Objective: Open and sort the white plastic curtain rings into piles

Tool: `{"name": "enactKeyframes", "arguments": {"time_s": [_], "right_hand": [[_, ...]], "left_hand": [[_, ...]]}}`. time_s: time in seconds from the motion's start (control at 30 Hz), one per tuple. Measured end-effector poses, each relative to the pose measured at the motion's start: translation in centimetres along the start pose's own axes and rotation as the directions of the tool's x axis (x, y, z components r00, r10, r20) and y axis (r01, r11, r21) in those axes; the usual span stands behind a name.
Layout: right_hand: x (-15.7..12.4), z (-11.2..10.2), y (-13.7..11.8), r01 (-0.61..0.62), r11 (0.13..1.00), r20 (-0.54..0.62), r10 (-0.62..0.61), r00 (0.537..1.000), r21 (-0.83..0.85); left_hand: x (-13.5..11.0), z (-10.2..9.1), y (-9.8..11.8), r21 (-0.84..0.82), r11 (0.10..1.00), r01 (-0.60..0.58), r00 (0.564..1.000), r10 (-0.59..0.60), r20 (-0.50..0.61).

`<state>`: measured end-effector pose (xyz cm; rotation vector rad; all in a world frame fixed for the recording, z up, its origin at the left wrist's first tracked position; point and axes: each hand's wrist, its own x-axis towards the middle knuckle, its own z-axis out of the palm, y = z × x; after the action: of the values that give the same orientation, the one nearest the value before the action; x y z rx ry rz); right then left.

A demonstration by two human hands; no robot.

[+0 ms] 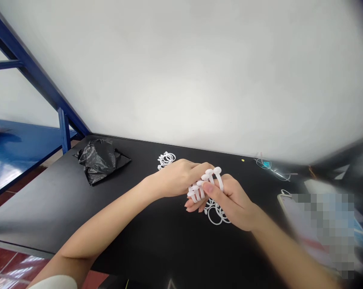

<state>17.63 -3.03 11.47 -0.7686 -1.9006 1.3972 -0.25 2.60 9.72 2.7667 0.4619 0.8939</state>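
Note:
My left hand [177, 178] and my right hand [229, 204] meet over the black table [157, 237], both closed on a bunch of white plastic pieces with round heads and thin stems [206, 184]. The bunch sits between the fingers of both hands, and part of it is hidden by them. Just below my right hand lies a tangle of white plastic loops [216, 213]. Beyond my left hand, a smaller white coil [166, 159] rests on the table.
A crumpled black plastic bag [98, 160] lies at the far left of the table. Thin wire loops [268, 165] and a small yellow bit [243, 160] lie at the back. A phone-like object [320, 228], pixelated, sits at the right. A white wall and blue metal frame [64, 130] stand beyond.

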Motion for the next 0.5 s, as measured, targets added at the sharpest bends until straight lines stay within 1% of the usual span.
{"name": "enactKeyframes", "arguments": {"time_s": [0.07, 0.13, 0.2, 0.27, 0.33, 0.43, 0.5], "right_hand": [[-0.09, 0.11, 0.41, 0.113, 0.985, -0.007, -0.115, 0.993, -0.129], [-0.13, 0.08, 0.69, 0.212, 0.941, 0.011, -0.217, 0.976, -0.265], [-0.11, 0.02, 0.79, 0.257, 0.905, 0.026, -0.264, 0.964, -0.339], [0.02, 0.06, 0.77, 0.252, 0.907, 0.003, -0.266, 0.964, -0.338], [0.25, 0.23, 0.74, 0.213, 0.928, -0.041, -0.236, 0.971, -0.305], [0.54, 0.54, 0.7, 0.119, 0.966, -0.117, -0.149, 0.982, -0.231], [0.56, 0.59, 0.61, 0.053, 0.986, -0.164, -0.079, 0.983, -0.158]], "left_hand": [[0.01, 0.05, -0.02, -0.106, 0.994, 0.032, 0.999, -0.03, 0.016], [0.08, 0.04, 0.0, -0.213, 0.972, 0.096, 0.995, -0.089, 0.046], [0.21, 0.01, -0.01, -0.299, 0.943, 0.144, 0.99, -0.133, 0.057], [0.32, 0.02, -0.16, -0.346, 0.924, 0.164, 0.986, -0.152, 0.063], [0.35, 0.09, -0.47, -0.332, 0.929, 0.165, 0.986, -0.152, 0.064], [0.19, 0.02, -0.87, -0.21, 0.966, 0.153, 0.988, -0.142, 0.065], [0.07, -0.35, -0.83, -0.114, 0.982, 0.15, 0.988, -0.145, 0.057]]}}
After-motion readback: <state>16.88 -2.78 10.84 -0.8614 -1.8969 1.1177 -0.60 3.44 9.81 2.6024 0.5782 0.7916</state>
